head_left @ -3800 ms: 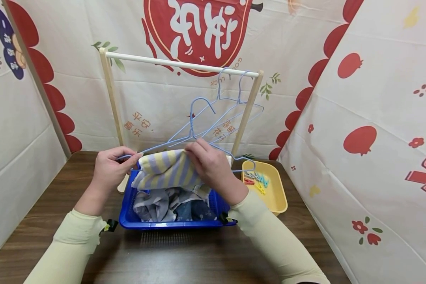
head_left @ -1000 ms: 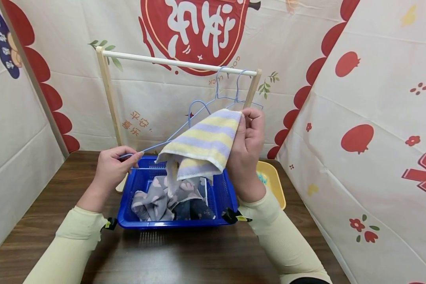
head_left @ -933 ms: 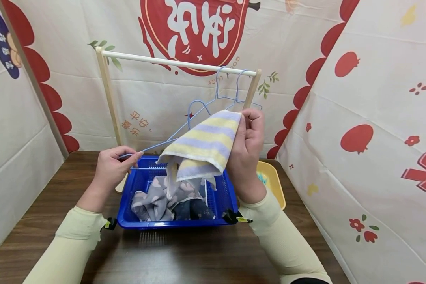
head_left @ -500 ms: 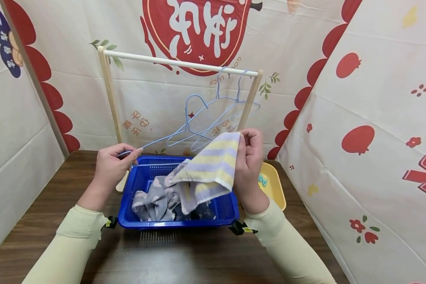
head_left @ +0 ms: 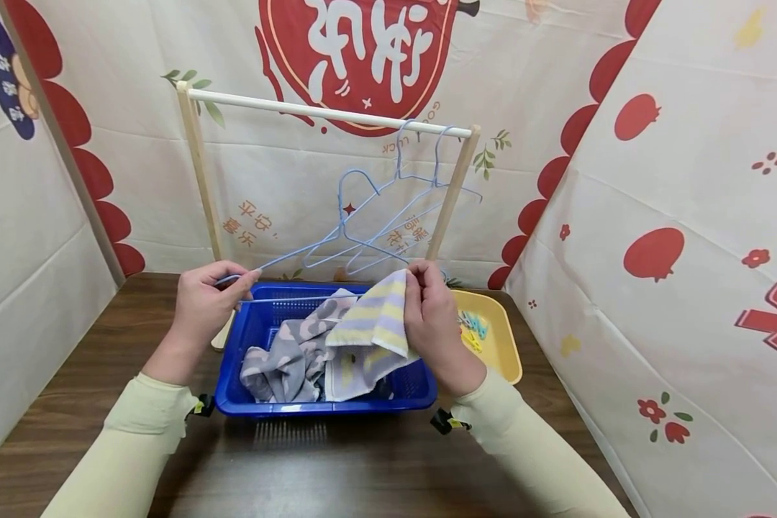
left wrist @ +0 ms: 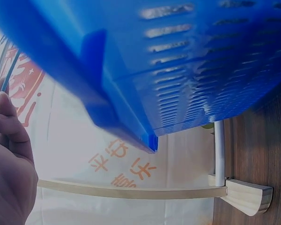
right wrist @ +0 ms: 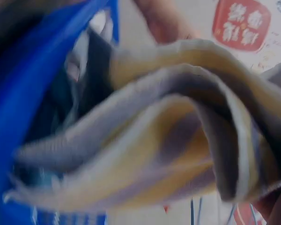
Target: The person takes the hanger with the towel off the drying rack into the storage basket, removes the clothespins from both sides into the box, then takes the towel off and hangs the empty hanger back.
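Note:
My left hand [head_left: 203, 306] grips the left end of a blue wire hanger [head_left: 301, 251], whose hook points up. In the left wrist view my left hand [left wrist: 11, 159] shows at the left edge. My right hand [head_left: 435, 320] pinches a yellow and lilac striped towel [head_left: 370, 324] by its top, right at the hanger's right arm. The towel hangs folded over a blue basket [head_left: 324, 408], hiding part of the hanger's lower bar. Up close in the right wrist view, the towel [right wrist: 164, 140] shows its folded layers. Grey and pink patterned cloth [head_left: 285, 360] lies in the basket.
Behind the basket stands a wooden rack with a white rail [head_left: 311, 110]. Two blue hangers [head_left: 437, 162] hang at the rail's right end. A yellow tray [head_left: 508, 345] with several small clothespins [head_left: 475, 327] stands to the right, on the dark wooden table [head_left: 285, 467].
My right hand has brought the towel down and to the left, from in front of the hanger to below its right arm. My left hand keeps its grip on the hanger.

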Available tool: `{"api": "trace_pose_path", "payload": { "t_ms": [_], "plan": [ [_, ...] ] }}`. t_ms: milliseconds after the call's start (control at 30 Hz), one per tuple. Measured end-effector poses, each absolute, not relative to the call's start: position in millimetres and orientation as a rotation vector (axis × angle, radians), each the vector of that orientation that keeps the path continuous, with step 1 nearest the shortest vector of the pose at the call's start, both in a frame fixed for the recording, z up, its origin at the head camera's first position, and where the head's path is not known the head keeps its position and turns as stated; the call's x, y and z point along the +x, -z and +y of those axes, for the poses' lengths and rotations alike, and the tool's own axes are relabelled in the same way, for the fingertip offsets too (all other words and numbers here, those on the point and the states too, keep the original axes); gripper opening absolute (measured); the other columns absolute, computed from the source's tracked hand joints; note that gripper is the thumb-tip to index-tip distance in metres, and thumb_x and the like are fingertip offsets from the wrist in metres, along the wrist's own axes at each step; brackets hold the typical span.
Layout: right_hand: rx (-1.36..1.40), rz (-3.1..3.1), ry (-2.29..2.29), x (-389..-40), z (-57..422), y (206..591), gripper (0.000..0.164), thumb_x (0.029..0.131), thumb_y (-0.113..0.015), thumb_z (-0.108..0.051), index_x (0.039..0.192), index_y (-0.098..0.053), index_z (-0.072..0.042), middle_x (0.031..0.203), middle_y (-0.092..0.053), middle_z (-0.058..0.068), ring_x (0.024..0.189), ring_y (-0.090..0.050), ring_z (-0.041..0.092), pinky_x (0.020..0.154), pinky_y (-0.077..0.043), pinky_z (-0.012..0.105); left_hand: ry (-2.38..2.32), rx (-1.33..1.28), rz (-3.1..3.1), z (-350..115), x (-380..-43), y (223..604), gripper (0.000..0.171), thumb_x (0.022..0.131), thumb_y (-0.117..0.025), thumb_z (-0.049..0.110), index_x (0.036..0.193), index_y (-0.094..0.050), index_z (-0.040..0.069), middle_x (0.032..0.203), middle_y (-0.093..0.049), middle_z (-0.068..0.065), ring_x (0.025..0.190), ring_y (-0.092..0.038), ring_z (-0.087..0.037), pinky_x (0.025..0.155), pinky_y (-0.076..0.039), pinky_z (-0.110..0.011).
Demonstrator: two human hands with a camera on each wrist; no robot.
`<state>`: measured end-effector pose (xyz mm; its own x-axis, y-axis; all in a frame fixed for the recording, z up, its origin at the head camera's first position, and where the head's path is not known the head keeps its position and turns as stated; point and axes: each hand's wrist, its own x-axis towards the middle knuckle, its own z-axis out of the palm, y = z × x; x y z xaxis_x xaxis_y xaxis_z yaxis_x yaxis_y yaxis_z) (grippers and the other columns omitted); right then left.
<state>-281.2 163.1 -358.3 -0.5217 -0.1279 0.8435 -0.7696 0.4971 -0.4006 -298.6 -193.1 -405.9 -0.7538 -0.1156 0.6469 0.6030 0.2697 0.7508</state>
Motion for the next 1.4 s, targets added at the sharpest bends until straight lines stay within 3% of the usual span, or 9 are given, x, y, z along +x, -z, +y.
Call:
{"api": "trace_pose_path", "payload": {
  "t_ms": [133, 233, 400, 600, 933, 1167, 1400],
  "plan": [
    [0.666, -1.963, -0.836, -293, 169, 363, 0.014, 0.115, -0.056, -0.010, 0.116, -0.061, 0.003, 0.093, -0.070, 0.017, 0.073, -0.069, 0.031, 0.065, -0.058, 0.045, 1.534, -0.424, -1.926, -194, -299, 406, 0.006, 0.096, -0.085, 0.000, 0.092, -0.081, 0.000, 0.070, -0.072, -0.007, 0.057, -0.066, -0.009, 0.054, -0.054, -0.018],
    [0.728, -2.002, -0.698, -299, 172, 370, 0.013, 0.114, -0.057, -0.010, 0.115, -0.062, 0.002, 0.092, -0.070, 0.016, 0.071, -0.070, 0.032, 0.062, -0.060, 0.048, 1.551, -0.434, -1.925, -194, -299, 407, 0.006, 0.097, -0.084, 0.000, 0.092, -0.081, -0.001, 0.070, -0.072, -0.007, 0.057, -0.066, -0.008, 0.054, -0.054, -0.018],
    [0.979, -2.090, -0.336, -301, 171, 382, 0.007, 0.107, -0.067, -0.008, 0.110, -0.064, -0.003, 0.092, -0.069, 0.009, 0.067, -0.068, 0.026, 0.055, -0.059, 0.043, 1.547, -0.465, -1.918, -195, -300, 406, 0.006, 0.097, -0.083, -0.003, 0.092, -0.080, -0.004, 0.069, -0.072, -0.008, 0.057, -0.066, -0.008, 0.053, -0.054, -0.018],
    [1.254, -2.258, 0.035, -302, 165, 392, 0.013, 0.108, -0.072, -0.015, 0.106, -0.062, -0.009, 0.091, -0.063, 0.003, 0.059, -0.055, 0.016, 0.047, -0.050, 0.031, 1.540, -0.454, -1.921, -196, -300, 407, 0.007, 0.098, -0.083, -0.002, 0.091, -0.081, -0.002, 0.070, -0.072, -0.012, 0.058, -0.067, -0.010, 0.054, -0.055, -0.018],
    [1.312, -2.791, 0.121, -311, 144, 406, 0.009, 0.111, -0.069, -0.021, 0.111, -0.066, -0.013, 0.098, -0.064, 0.003, 0.074, -0.061, 0.017, 0.067, -0.056, 0.035, 1.548, -0.425, -1.936, -198, -297, 409, 0.007, 0.097, -0.084, -0.001, 0.091, -0.081, 0.000, 0.071, -0.072, -0.008, 0.057, -0.067, -0.018, 0.054, -0.055, -0.018],
    [1.334, -3.117, 0.067, -326, 136, 405, 0.017, 0.111, -0.068, -0.018, 0.126, -0.069, -0.010, 0.121, -0.074, 0.010, 0.105, -0.071, 0.021, 0.096, -0.059, 0.039, 1.554, -0.441, -1.939, -199, -295, 409, 0.008, 0.098, -0.084, 0.001, 0.092, -0.080, -0.002, 0.072, -0.073, -0.005, 0.058, -0.068, -0.019, 0.056, -0.056, -0.019],
    [1.405, -3.263, 0.143, -339, 129, 398, 0.018, 0.113, -0.063, -0.015, 0.130, -0.069, -0.011, 0.122, -0.075, 0.007, 0.108, -0.068, 0.019, 0.100, -0.056, 0.040, 1.576, -0.427, -1.929, -200, -294, 409, 0.007, 0.098, -0.084, 0.001, 0.092, -0.081, 0.001, 0.072, -0.073, -0.002, 0.059, -0.068, -0.023, 0.056, -0.057, -0.019]
  ]
}}
